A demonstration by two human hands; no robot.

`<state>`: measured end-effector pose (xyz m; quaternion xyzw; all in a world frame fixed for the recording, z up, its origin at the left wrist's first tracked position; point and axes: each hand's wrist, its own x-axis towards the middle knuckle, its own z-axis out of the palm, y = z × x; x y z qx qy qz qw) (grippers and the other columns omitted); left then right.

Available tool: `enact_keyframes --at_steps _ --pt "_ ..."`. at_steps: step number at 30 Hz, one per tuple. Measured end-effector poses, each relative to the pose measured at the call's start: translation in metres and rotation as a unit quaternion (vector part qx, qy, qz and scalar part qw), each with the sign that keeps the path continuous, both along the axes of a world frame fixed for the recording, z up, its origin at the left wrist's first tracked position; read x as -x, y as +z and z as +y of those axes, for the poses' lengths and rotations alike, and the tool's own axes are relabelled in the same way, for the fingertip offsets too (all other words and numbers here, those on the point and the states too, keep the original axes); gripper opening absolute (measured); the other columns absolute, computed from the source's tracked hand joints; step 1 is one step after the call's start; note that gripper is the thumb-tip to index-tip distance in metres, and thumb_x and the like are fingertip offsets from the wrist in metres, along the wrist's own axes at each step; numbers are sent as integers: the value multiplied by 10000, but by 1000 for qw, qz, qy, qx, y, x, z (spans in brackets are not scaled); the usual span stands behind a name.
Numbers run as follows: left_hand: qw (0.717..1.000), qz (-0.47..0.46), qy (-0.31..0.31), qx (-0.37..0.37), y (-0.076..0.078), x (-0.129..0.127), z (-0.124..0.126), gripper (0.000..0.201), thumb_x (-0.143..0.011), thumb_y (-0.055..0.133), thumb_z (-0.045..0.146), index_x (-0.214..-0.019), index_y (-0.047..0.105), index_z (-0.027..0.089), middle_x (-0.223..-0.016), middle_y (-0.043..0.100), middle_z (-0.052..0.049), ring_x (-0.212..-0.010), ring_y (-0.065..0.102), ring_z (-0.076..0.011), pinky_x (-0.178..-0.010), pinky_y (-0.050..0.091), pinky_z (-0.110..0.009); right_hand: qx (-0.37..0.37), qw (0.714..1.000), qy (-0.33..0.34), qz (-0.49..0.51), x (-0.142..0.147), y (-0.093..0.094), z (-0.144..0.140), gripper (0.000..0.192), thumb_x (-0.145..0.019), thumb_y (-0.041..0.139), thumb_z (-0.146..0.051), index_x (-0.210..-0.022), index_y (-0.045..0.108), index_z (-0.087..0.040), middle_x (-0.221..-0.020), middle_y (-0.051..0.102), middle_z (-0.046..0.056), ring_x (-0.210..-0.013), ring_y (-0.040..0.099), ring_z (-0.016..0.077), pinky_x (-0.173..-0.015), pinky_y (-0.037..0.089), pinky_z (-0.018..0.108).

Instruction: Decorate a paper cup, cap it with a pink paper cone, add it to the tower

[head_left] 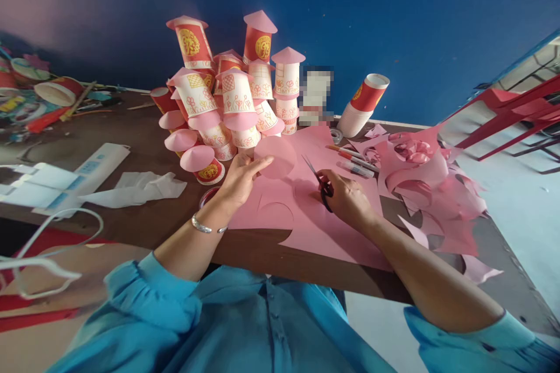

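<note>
Between the thumb and fingers of my left hand (242,178) is a round pink paper disc (280,158), held up above the table. My right hand (345,195) grips a pair of scissors (322,189) by the dark handles, with the blades pointing up and left toward the disc but apart from it. Under both hands lies pink paper (317,227) with curved cuts in it. Just behind my left hand stand stacked paper cups (238,93) with pink cone tops and drawn flowers and windows. A smaller cup (210,173) with a pink top stands in front of them.
At the right lie pink paper scraps (437,186). Markers (355,169) and a roll of clear tape (336,135) rest near a leaning stack of cups (365,102). A power strip (87,178) and crumpled white film (135,187) are at the left. A blue wall (350,11) closes off the back.
</note>
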<state>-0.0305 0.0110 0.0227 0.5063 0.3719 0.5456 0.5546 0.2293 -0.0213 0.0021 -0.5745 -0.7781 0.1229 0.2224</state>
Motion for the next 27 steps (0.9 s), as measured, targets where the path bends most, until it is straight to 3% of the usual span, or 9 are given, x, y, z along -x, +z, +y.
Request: enact_keyframes --at_steps 3,8,13,18,22,27 --pt "1000 -8 -14 5 0 0 -1 215 -800 812 379 -795 717 187 -778 711 -22 -786 661 -201 -767 529 -320 -47 991 -49 -112 -4 4 4 342 -874 726 -241 -1209 676 -196 -1118 785 100 -922 743 279 -605 410 300" --pt "998 59 24 18 2 0 -4 285 -806 779 411 -676 653 192 -655 603 7 -661 559 -158 -675 464 -299 -6 982 -66 -179 -13 16 10 306 -909 711 -307 -1201 680 -222 -1261 742 95 -998 733 304 -666 477 337" --pt "994 108 -22 16 7 -2 -7 298 -825 737 440 -728 671 166 -704 623 8 -699 534 -149 -694 442 -281 34 984 -33 -170 -27 19 17 403 -855 748 -251 -1249 668 -224 -1376 685 111 -1210 669 332 -883 548 385" --pt "971 226 -82 -6 3 -3 -4 313 -828 706 462 -823 704 148 -758 663 -11 -722 560 -164 -682 448 -276 20 984 30 -176 -43 18 23 538 -801 778 -225 -1325 654 -208 -1460 627 135 -1400 548 357 -1057 509 439" --pt "937 336 -77 -55 -7 -5 -1 322 -822 676 473 -753 658 158 -707 592 4 -680 506 -150 -641 403 -274 39 981 4 -192 -44 20 26 434 -824 741 -237 -1255 704 -200 -1422 644 157 -1302 618 364 -996 520 430" --pt "900 419 -66 -99 -11 -8 0 331 -826 649 474 -705 600 170 -691 513 30 -697 457 -139 -663 366 -276 93 989 -5 -115 -49 18 36 295 -837 720 -270 -1124 745 -206 -1128 768 93 -1075 698 293 -828 500 329"
